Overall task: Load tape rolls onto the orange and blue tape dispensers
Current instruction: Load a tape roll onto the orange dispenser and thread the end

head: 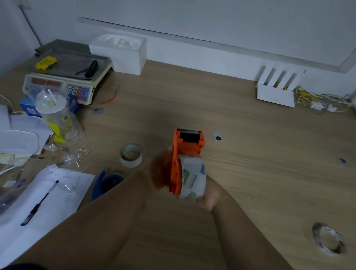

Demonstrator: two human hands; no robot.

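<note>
Left hand [160,169] grips orange dispenser [185,149]; right hand [208,196] cups the tape roll [192,178] against it

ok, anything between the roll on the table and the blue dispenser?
Nothing on the table lies between them. The spare roll sits just beyond the blue dispenser, bare wood between. The left forearm crosses over the dispenser's right side; both hands are busy on the orange dispenser.

Single head-worn wide-angle view, looking forward and steeply down over the wooden desk [259,169] toward the rear wall [213,9]; forearms enter from below, close to the lens.
</note>
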